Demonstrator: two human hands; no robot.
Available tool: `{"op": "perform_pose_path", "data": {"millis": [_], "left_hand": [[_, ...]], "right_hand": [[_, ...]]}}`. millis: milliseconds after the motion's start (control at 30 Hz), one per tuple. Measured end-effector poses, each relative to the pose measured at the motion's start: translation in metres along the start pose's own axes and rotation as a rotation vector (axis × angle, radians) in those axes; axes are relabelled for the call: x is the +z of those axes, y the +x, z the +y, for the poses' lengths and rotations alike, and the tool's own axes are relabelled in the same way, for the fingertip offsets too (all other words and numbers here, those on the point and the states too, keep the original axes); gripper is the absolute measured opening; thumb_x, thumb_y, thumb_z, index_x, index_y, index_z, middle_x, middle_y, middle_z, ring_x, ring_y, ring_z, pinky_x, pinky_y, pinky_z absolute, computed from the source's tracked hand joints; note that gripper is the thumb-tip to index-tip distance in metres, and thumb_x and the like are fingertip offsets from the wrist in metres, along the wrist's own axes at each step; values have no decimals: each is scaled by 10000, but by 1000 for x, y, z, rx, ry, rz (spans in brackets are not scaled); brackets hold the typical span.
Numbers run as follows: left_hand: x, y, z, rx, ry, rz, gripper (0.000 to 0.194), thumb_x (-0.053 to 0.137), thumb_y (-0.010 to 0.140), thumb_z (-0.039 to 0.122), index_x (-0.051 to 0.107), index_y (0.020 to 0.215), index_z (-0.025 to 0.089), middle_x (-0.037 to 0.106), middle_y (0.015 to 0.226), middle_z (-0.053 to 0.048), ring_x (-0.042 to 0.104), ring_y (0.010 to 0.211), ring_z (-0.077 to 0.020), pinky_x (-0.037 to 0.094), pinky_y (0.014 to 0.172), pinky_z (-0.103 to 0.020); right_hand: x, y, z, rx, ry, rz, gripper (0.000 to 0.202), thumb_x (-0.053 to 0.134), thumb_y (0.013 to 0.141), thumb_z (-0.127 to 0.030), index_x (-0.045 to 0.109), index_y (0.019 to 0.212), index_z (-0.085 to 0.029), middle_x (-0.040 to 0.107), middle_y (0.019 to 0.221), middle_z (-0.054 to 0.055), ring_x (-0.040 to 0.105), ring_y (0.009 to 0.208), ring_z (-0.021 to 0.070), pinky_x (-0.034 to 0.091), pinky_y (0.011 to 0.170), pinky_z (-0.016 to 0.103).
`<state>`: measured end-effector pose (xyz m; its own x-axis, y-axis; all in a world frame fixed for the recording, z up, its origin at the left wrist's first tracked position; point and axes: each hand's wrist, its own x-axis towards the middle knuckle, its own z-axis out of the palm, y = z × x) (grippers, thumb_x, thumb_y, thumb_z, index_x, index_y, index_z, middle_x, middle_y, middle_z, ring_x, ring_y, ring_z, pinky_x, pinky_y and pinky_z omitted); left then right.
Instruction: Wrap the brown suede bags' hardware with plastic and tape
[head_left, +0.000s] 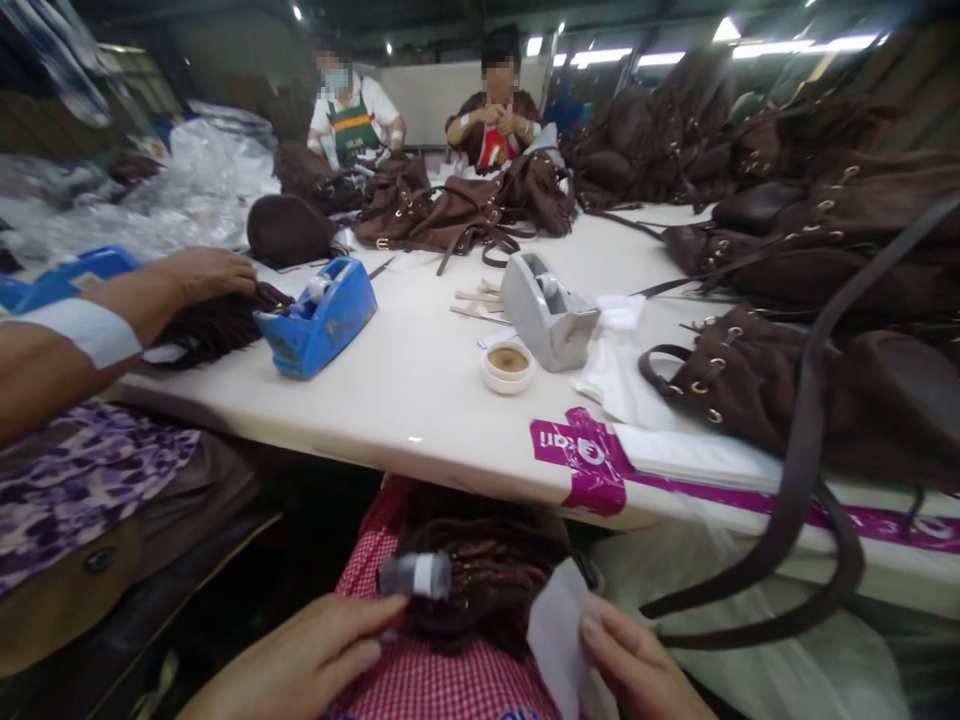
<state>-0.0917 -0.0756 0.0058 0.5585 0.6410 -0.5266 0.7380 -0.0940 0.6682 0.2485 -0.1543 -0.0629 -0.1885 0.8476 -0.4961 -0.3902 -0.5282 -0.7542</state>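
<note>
A dark brown bag (487,600) lies on my lap, over a red-and-white checked apron (465,680). Its mouth shows gathered, reddish-brown folds. On its left side sits a small wrapped piece (397,576), greyish with a white band; what is inside is hidden. My left hand (307,650) reaches in from the left with fingers stretched out and apart, one fingertip at the wrapped piece. At the bag's right side, my right hand (637,660) pinches a sheet of white paper (559,630) between thumb and fingers.
Ahead is a white table (420,410) bearing a blue tape dispenser (322,315), a grey tape dispenser (540,315) and a round pot (508,367). Brown bags (750,390) pile up at right, one strap (810,430) hanging over the edge. A co-worker's arm (150,300) extends from the left; two people work opposite.
</note>
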Motion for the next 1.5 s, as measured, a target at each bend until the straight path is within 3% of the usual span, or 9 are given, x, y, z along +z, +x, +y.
{"op": "perform_pose_path", "data": {"millis": [67, 167, 300, 600, 800, 933, 1133, 1300, 1500], "left_hand": [[-4, 8, 0, -25, -93, 121, 522, 478, 939, 343, 442, 1459, 333, 498, 1494, -11, 457, 1355, -244, 293, 1175, -394], [-11, 18, 6, 112, -189, 229, 377, 476, 917, 305, 631, 1258, 256, 616, 1337, -46, 540, 1244, -232, 371, 1110, -354], [-7, 26, 15, 135, -259, 148, 258, 472, 886, 242, 708, 987, 209, 708, 1025, -27, 635, 995, -197, 470, 943, -295], [47, 74, 44, 111, -747, 46, 485, 600, 817, 266, 612, 1300, 219, 628, 1334, -76, 552, 1242, -256, 425, 1042, -359], [79, 113, 48, -69, -1216, 174, 630, 779, 673, 459, 592, 1196, 163, 691, 1091, -106, 640, 1002, -255, 490, 733, -296], [74, 118, 40, -103, -1205, 199, 533, 814, 610, 506, 600, 936, 141, 610, 701, -4, 585, 631, -144, 425, 574, -246], [62, 105, 20, -92, -1210, 138, 454, 786, 562, 425, 603, 854, 130, 663, 738, -43, 632, 640, -161, 496, 631, -289], [54, 103, 18, -85, -1045, 188, 198, 680, 580, 242, 551, 711, 170, 596, 572, 42, 538, 445, -105, 401, 450, -217], [28, 104, 25, -120, -941, -4, 296, 612, 596, 314, 553, 854, 182, 693, 724, -10, 673, 585, -180, 484, 483, -238]], "right_hand": [[7, 20, -7, -72, 121, 33, 477, 800, 713, -547, 764, 1089, -254, 765, 1097, 79, 674, 1063, 289, 482, 992, 416], [14, 41, -15, -130, 171, 87, 437, 827, 701, -504, 775, 1051, -247, 768, 1092, 91, 668, 1076, 301, 428, 1046, 462], [18, 52, -14, -161, 164, 97, 415, 837, 700, -487, 782, 1028, -240, 779, 1047, 90, 679, 1042, 309, 387, 1070, 495], [14, 48, -8, -171, 292, 117, 398, 819, 741, -454, 773, 1055, -214, 760, 1116, 113, 691, 1029, 292, 453, 1019, 459], [24, 44, 1, -164, 362, 91, 356, 811, 760, -416, 774, 1056, -222, 774, 1083, 109, 700, 1038, 304, 476, 1008, 459], [31, 39, 2, -146, 397, 58, 379, 824, 738, -418, 777, 1050, -208, 737, 1179, 135, 666, 1125, 331, 488, 1002, 472], [31, 33, 2, -75, 255, 41, 386, 823, 710, -482, 797, 982, -209, 791, 933, 117, 709, 987, 336, 490, 966, 493], [33, 32, -1, -156, -278, -143, 327, 681, 832, -472, 796, 1009, -223, 753, 1063, 96, 653, 1044, 338, 423, 1020, 488], [43, 40, 13, -77, -512, -2, 438, 662, 700, -301, 741, 1118, -197, 747, 1074, 94, 631, 1074, 360, 417, 1021, 462]]}}
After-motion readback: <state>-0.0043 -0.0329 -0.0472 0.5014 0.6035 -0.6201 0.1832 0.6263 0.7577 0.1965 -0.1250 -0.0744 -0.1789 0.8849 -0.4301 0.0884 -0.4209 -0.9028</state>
